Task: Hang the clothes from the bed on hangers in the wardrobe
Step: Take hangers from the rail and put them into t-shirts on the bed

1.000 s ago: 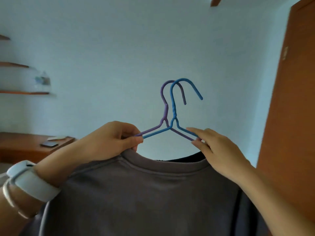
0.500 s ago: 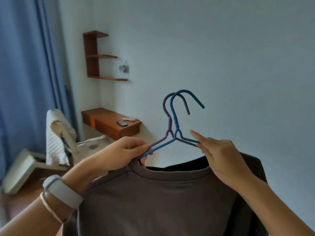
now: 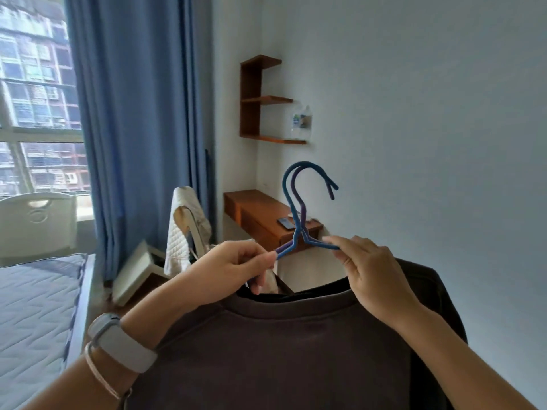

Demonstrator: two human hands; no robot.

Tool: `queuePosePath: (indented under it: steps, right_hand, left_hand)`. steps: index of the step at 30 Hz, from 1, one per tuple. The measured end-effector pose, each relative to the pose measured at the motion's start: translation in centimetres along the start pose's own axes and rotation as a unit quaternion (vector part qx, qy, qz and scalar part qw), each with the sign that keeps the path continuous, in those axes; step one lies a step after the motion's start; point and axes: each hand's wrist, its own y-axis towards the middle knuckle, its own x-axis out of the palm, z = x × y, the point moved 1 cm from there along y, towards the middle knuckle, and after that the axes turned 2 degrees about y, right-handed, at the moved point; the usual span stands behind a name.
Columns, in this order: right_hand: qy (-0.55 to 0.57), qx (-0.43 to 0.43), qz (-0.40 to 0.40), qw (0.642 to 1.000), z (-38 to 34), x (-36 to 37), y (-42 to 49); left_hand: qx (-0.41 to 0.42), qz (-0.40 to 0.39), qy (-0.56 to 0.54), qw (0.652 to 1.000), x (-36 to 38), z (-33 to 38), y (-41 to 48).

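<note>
Above brown-grey sweatshirt (image 3: 281, 350) | blue hanger (image 3: 284, 184), purple hanger (image 3: 303, 216) stacked | left hand (image 3: 231, 270), right hand (image 3: 370, 273) pinch them

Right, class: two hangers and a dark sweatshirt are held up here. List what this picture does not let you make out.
Head view, the only one:
Lower arms of the blue hanger and purple hanger: hidden by the left hand, right hand and sweatshirt, so which one carries it is unclear.
Sweatshirt hem: cut off by the bottom edge.
Bottle label on the shelf: too small.
Wardrobe: out of frame.
</note>
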Motion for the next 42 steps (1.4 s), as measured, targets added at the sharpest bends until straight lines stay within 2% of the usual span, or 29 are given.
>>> queuePosePath:
  steps: [6, 8, 11, 13, 15, 19, 21, 29, 32, 36, 42]
  right_hand:
    - [0.054, -0.035, 0.000, 0.998, -1.2, 11.2, 9.4]
    - [0.072, -0.052, 0.002, 0.996, -2.0, 14.7, 12.1]
    - [0.097, -0.073, 0.005, 0.993, -3.7, 20.0, 15.9]
    - [0.129, -0.084, -0.010, 0.988, -5.1, 23.7, 18.2]
    - [0.175, -0.098, -0.036, 0.979, -6.4, 27.6, 20.6]
    - [0.322, -0.121, -0.143, 0.928, -8.1, 35.1, 26.5]
    - [0.359, -0.147, -0.177, 0.905, -8.7, 39.2, 30.2]
    - [0.338, -0.139, -0.344, 0.865, -10.8, 56.5, 43.0]
    - [0.321, -0.174, -0.380, 0.850, -14.1, 61.6, 46.4]
    - [0.381, -0.206, -0.414, 0.801, -19.1, 68.3, 49.9]
    - [0.414, -0.296, -0.393, 0.765, -27.5, 77.5, 57.3]
  left_hand:
    - [-0.019, 0.091, 0.143, 0.985, -8.0, -7.6, 3.5]
    - [-0.047, 0.128, 0.165, 0.977, -10.8, -10.4, 3.2]
    - [-0.118, 0.143, 0.205, 0.961, -14.5, -14.6, 2.2]
    - [-0.164, 0.154, 0.236, 0.945, -16.5, -17.3, 2.1]
    - [-0.193, 0.201, 0.260, 0.924, -18.3, -20.1, 2.4]
    - [-0.242, 0.308, 0.292, 0.873, -21.7, -25.4, 4.4]
    - [-0.261, 0.340, 0.316, 0.847, -23.6, -27.6, 5.9]
    - [-0.338, 0.429, 0.341, 0.765, -32.5, -35.3, 9.1]
    - [-0.387, 0.445, 0.339, 0.733, -35.8, -37.9, 9.4]
    - [-0.426, 0.461, 0.334, 0.703, -40.4, -41.7, 9.7]
    - [-0.442, 0.515, 0.322, 0.660, -49.0, -48.5, 9.8]
